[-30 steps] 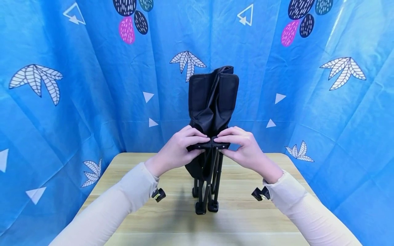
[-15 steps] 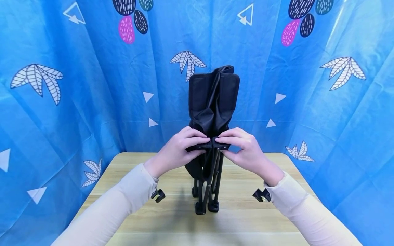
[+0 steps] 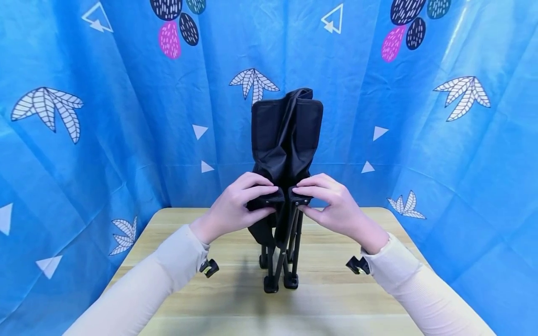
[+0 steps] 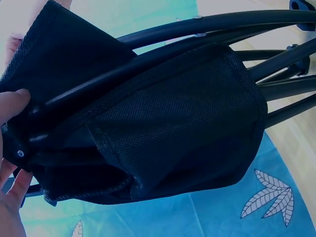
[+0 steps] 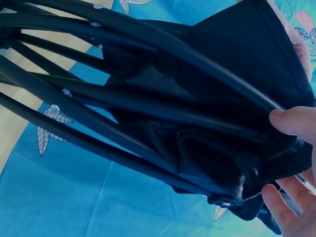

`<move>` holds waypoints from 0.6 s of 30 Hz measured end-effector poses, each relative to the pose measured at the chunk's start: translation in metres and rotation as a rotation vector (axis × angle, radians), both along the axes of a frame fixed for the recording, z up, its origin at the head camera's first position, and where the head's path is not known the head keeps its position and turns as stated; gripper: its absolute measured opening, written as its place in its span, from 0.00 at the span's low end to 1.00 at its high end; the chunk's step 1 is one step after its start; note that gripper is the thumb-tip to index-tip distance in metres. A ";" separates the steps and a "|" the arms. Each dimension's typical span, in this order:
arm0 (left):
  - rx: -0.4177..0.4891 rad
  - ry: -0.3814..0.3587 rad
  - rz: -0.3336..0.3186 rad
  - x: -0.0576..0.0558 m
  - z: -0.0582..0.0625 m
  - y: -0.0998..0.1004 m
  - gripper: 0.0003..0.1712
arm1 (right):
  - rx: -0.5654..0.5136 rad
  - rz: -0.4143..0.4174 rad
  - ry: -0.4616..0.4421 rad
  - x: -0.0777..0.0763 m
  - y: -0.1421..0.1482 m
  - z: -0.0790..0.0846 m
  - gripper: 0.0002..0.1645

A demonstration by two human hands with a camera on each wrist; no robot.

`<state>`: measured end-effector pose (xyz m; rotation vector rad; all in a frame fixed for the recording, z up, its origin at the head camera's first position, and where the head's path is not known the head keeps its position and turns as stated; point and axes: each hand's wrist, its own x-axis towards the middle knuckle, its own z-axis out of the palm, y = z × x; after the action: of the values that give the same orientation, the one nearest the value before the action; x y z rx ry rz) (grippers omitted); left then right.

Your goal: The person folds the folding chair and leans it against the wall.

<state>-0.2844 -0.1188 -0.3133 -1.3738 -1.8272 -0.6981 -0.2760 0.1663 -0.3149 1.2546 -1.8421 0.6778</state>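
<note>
A folded black camping chair [image 3: 267, 126] stands upright on its feet in the middle of the table. My left hand [image 3: 235, 203] pinches its left front seat corner, fingers on top and thumb beneath. Likewise, my right hand [image 3: 338, 203] holds the right front corner. A narrow gap shows between the two corners. Dark tubular legs [image 3: 295, 242] run close together below the seat. Slack fabric [image 4: 173, 123] hangs between the tubes in the left wrist view. The right wrist view has crossing tubes [image 5: 133, 106] with rivets, and my right thumb [image 5: 294, 121] against one tube's end.
The light wooden table [image 3: 201, 289] lies under the chair. A blue patterned curtain [image 3: 210, 93] surrounds the table at the back and both sides. Small black wrist devices, such as the left one [image 3: 209, 268], hang below each sleeve cuff.
My left hand has shifted left with its seat corner, while my right hand has stayed nearly in place. The gap between the corners has widened, and the left front leg has shifted slightly left.
</note>
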 end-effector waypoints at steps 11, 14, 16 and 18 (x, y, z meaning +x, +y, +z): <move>0.024 -0.072 0.041 0.004 -0.002 -0.020 0.29 | -0.011 -0.092 -0.048 0.003 0.014 -0.002 0.34; 0.040 -0.081 0.057 0.004 -0.003 -0.028 0.29 | -0.022 -0.103 -0.053 0.003 0.018 -0.003 0.35; 0.051 -0.089 0.067 0.004 -0.004 -0.032 0.30 | -0.029 -0.111 -0.050 0.002 0.021 -0.003 0.34; 0.056 -0.099 0.081 0.003 -0.005 -0.037 0.30 | -0.036 -0.117 -0.044 0.001 0.024 -0.004 0.34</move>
<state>-0.2812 -0.1562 -0.3187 -1.2418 -1.9145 -0.7811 -0.2749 0.1903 -0.3190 1.1078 -1.9141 0.6760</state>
